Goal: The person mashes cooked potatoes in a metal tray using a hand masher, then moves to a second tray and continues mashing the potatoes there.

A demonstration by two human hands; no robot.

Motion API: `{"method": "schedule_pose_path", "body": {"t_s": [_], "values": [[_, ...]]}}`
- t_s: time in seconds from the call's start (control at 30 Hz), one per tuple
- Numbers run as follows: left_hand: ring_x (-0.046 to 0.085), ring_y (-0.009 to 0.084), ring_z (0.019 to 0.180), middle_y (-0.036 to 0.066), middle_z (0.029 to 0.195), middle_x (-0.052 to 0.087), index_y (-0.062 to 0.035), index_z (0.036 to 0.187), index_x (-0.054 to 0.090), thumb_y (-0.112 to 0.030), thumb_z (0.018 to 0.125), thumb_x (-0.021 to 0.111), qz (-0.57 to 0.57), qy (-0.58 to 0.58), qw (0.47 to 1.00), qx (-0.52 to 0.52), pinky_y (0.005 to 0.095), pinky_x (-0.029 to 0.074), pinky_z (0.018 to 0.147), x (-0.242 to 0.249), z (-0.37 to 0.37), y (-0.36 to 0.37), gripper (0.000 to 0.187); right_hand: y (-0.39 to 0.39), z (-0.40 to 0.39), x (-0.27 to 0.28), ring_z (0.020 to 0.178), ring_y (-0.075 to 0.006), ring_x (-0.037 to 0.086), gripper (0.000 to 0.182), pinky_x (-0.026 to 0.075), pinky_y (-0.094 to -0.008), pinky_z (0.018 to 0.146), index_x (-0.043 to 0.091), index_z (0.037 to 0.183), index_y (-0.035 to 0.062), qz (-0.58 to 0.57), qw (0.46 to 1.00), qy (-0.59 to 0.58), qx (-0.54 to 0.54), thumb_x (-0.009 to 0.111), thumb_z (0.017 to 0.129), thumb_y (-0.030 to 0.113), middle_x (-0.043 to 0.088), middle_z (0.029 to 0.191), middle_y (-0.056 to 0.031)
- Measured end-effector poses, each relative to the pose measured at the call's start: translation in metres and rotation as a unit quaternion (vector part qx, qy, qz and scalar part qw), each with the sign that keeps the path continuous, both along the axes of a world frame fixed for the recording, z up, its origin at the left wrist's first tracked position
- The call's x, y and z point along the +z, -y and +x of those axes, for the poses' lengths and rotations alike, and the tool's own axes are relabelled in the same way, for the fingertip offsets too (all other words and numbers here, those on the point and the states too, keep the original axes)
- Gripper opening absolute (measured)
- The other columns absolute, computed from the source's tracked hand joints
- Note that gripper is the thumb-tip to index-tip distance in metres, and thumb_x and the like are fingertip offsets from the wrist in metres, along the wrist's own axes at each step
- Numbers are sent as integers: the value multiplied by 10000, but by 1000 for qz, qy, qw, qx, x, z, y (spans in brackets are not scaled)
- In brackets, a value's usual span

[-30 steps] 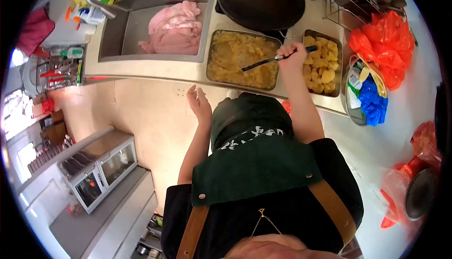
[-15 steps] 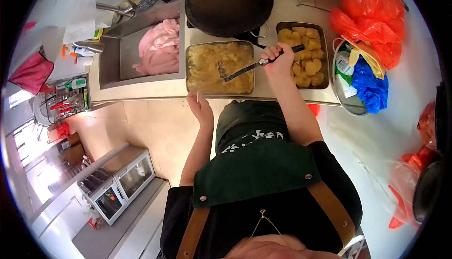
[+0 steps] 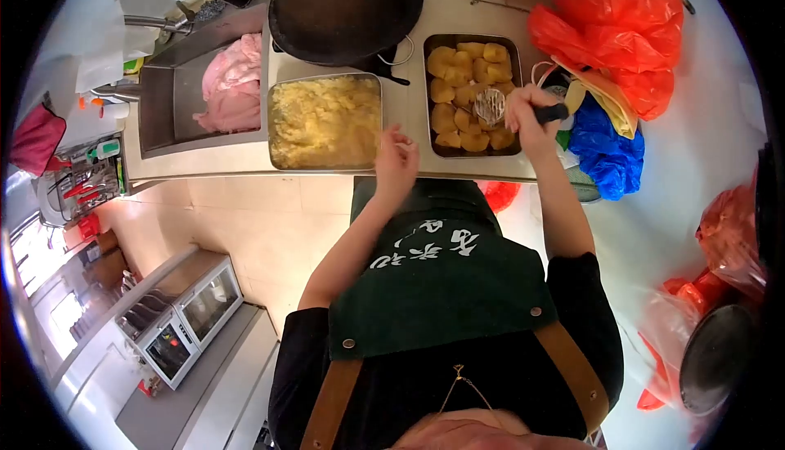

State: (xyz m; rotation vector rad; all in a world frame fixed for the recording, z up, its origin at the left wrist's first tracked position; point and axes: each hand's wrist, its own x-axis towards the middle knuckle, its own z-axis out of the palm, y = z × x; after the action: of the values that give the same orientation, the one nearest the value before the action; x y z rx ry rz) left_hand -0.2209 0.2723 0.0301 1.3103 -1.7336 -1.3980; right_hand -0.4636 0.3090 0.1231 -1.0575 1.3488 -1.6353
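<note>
My right hand (image 3: 527,115) is closed round the black handle of a potato masher (image 3: 490,107). The masher's metal wire head is over the potato chunks (image 3: 458,82) in the right-hand metal tray (image 3: 426,98). At the right edge of the other metal tray (image 3: 272,152) is my left hand (image 3: 397,160), fingers loosely bent and apart, holding nothing. That tray is full of yellow mashed potato (image 3: 323,119), with a crumbly, lumpy surface.
A black wok (image 3: 347,8) sits behind the trays. The sink (image 3: 159,115) at the left holds a pink cloth-like item (image 3: 233,90). Red plastic bags (image 3: 613,33) and a blue bag (image 3: 605,147) lie at the right. The counter's front edge (image 3: 237,174) runs before me.
My right hand has carried the masher from the mash tray to over the potato chunks. My left hand has shifted to the mash tray's right edge. The view has turned rightward.
</note>
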Motion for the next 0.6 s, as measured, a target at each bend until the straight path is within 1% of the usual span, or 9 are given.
{"method": "schedule_pose_path", "body": {"t_s": [0.03, 0.07, 0.13, 0.17, 0.27, 0.4, 0.47, 0.53, 0.6], "values": [[527, 152, 621, 89, 891, 524, -9, 1215, 388, -61, 819, 597, -4, 28, 999, -39, 338, 444, 555, -3, -8, -2, 451, -4, 1, -10, 485, -84, 426, 193, 334, -242, 457, 450, 681, 14, 9, 999, -38, -17, 478, 871, 30, 450, 558, -24], [533, 175, 624, 98, 889, 523, -12, 1229, 380, -54, 805, 601, -4, 42, 998, -55, 343, 445, 563, -7, -14, -5, 480, -9, 3, -23, 483, -83, 424, 201, 337, -244, 458, 449, 680, 15, 18, 996, -75, -36, 484, 876, 42, 445, 556, -21], [543, 220, 630, 116, 887, 521, -17, 1256, 364, -40, 779, 610, -6, 68, 994, -91, 352, 448, 578, -22, -22, -9, 537, -16, 9, -37, 483, -81, 421, 199, 341, -245, 459, 454, 685, 16, 9, 997, -41, -60, 488, 878, 50, 439, 551, -20], [544, 266, 647, 126, 870, 517, -12, 1275, 351, -11, 764, 586, -19, 74, 993, -93, 367, 450, 597, -29, -26, -10, 562, -19, 11, -43, 482, -81, 420, 197, 344, -246, 460, 456, 688, 17, 4, 997, -25, -73, 490, 879, 54, 436, 549, -20], [551, 246, 637, 126, 855, 503, 0, 1328, 283, 17, 771, 561, -29, 72, 991, -106, 343, 458, 584, -37, -32, -4, 623, -21, 19, -56, 480, -77, 412, 185, 341, -246, 460, 461, 697, 25, -23, 992, 57, -113, 491, 878, 48, 429, 555, -11], [551, 291, 669, 134, 808, 504, -2, 1316, 297, 24, 748, 543, -29, 70, 992, -101, 369, 462, 607, -27, -35, 0, 619, -12, 29, -65, 460, -90, 373, 230, 331, -234, 444, 356, 676, 61, 27, 990, 56, -126, 444, 887, 37, 387, 537, -18], [546, 314, 687, 140, 797, 509, -8, 1294, 331, 34, 728, 534, -9, 55, 994, -92, 381, 456, 621, -23, -34, 1, 602, -2, 29, -68, 449, -86, 366, 234, 315, -238, 431, 357, 672, 71, 19, 987, 85, -133, 461, 880, 45, 390, 528, -12], [548, 316, 689, 141, 794, 509, -9, 1294, 329, 39, 724, 533, -19, 86, 992, -87, 384, 456, 621, -24, -27, 4, 607, 8, 26, -72, 442, -71, 357, 229, 299, -244, 422, 372, 668, 79, 9, 983, 118, -140, 471, 874, 62, 404, 522, -4], [549, 319, 693, 143, 793, 510, -10, 1292, 331, 44, 721, 530, -16, 92, 992, -84, 387, 457, 621, -23, -24, 8, 607, 14, 23, -71, 421, -81, 341, 234, 298, -251, 408, 354, 652, 82, 7, 983, 125, -132, 447, 864, 56, 388, 497, -9]]}}
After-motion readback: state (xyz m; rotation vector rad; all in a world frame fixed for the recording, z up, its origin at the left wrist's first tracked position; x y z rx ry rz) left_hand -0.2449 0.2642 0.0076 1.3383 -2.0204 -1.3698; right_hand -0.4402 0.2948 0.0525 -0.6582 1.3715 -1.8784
